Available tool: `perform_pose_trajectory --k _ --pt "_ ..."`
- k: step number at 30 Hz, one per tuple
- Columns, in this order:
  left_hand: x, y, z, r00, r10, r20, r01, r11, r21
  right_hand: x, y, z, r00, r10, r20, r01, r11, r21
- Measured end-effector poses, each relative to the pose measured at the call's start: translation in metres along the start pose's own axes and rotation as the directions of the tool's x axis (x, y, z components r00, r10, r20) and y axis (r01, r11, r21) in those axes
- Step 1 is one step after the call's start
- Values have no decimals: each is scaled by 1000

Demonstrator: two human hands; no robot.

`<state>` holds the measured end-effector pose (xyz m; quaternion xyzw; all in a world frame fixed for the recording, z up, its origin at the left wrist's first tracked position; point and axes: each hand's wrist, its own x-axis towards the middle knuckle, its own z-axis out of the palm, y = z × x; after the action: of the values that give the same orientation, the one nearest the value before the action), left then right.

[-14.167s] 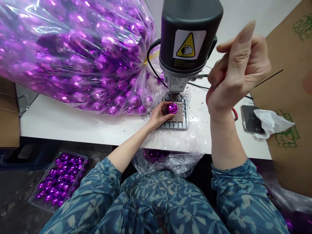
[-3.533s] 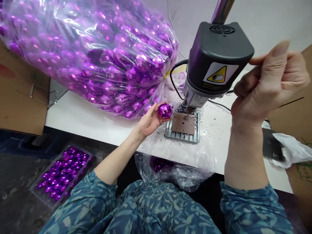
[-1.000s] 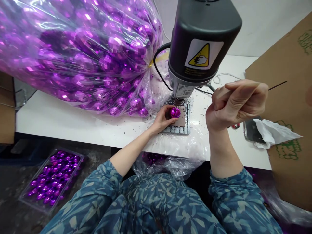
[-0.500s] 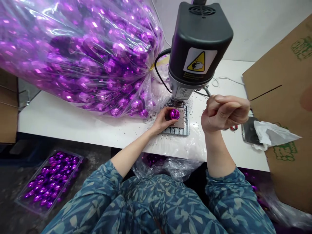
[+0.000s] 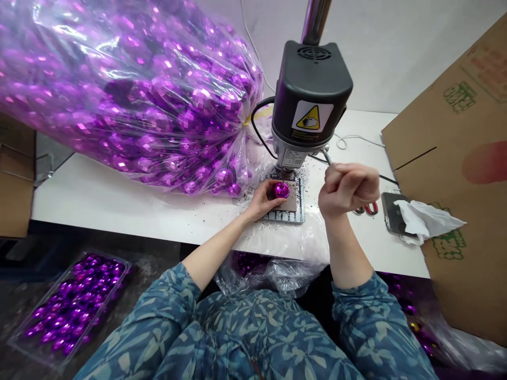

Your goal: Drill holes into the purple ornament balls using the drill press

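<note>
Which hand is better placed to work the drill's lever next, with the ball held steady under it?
Right, I'd judge: the right hand is closed at the end of the lever, while the left hand holds the ball beneath the drill.

Between the fingers of the left hand [image 5: 262, 201] the ball [image 5: 281, 190] is glossy and mirror-like. Beneath those fingers, the brown board [image 5: 292, 204] looks matt, and the slotted base plate [image 5: 299, 217] is grey metal. Above them stand a satin black motor cover [image 5: 311, 76] and a shiny metal pole [image 5: 317, 18]. The handle [image 5: 326, 155] at the right hand [image 5: 349, 191]'s fingers is bright metal. Left of the left fingers bulges a clear, wrinkled, glossy plastic bag [image 5: 158, 100]. Right of the right fingers lie crumpled, matt white paper [image 5: 430, 219] and a smooth, glossy dark phone [image 5: 393, 214], beside a matt cardboard box [image 5: 447, 174].
</note>
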<state>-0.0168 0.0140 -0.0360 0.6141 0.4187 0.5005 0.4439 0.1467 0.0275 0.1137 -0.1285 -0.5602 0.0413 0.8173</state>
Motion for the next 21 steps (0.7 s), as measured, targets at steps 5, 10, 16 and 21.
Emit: perform_pose_trajectory --k 5,10,16,21 --pt "5 2 5 996 -72 -53 72 997 -8 63 0 31 918 395 -43 -397 911 -114" --pt "-33 24 4 970 85 -227 -35 975 218 95 6 46 816 576 -50 -579 811 -84" --pt "-162 32 -23 770 522 367 -638 613 466 93 1 47 810 585 -47 -587 808 -59" --pt "-212 27 -46 645 324 692 -749 450 487 92 6 48 825 562 -61 -565 824 -43"
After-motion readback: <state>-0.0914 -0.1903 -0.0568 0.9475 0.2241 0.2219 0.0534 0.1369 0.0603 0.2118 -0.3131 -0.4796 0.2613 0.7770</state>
